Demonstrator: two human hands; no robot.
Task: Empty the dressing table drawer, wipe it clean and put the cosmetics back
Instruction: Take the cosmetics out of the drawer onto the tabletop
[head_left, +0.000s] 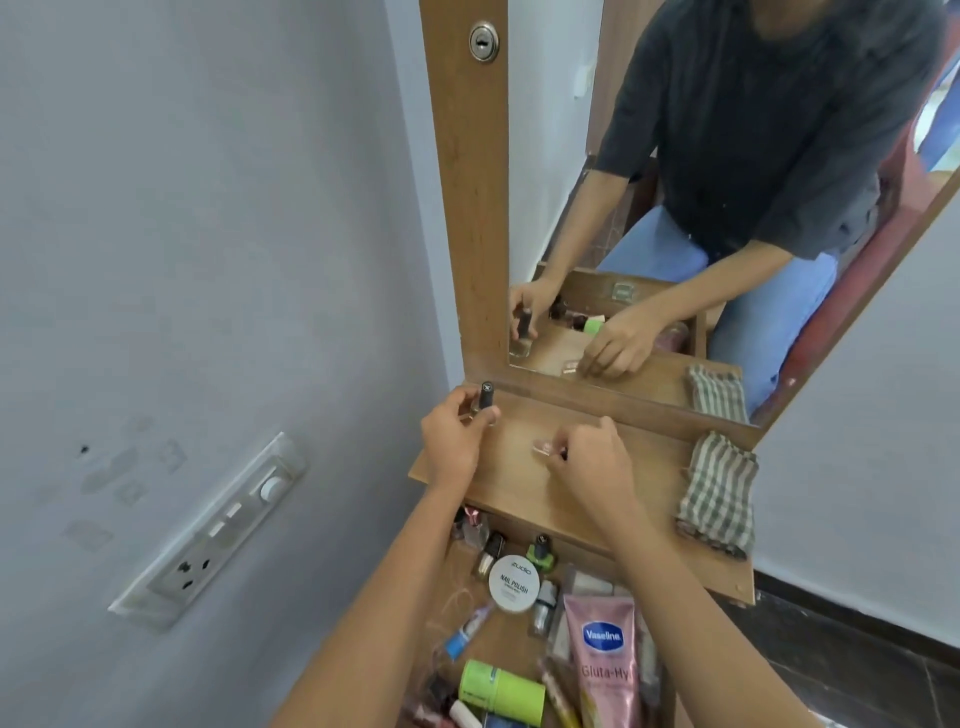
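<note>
The left hand (454, 441) has its fingers curled round a small glass nail-polish bottle with a tall black cap (485, 402). It holds the bottle upright on the brown wooden dressing-table top (519, 486), close against the mirror's lower frame. The right hand (597, 460) pinches a small clear pinkish cosmetic piece (544, 447) at its fingertips, low on the wood (too small to name).

Both look light, hard and slick, and probably breakable if tipped. The tall cap likely makes the bottle top-heavy, so the glass body seems the safer place to grip.

Behind the fingers, under both wrists, the open wooden drawer (498, 644) is still crowded. In it are a round white nail-polish tin (514, 582), a pink plastic Vaseline tube (605, 660) and a lime-green cylinder (498, 688).

Right of the right fingers lies a folded green-and-white checked cloth (719, 499). Left of the left fingers is a pale grey wall with a white switch plate (208, 535).
</note>
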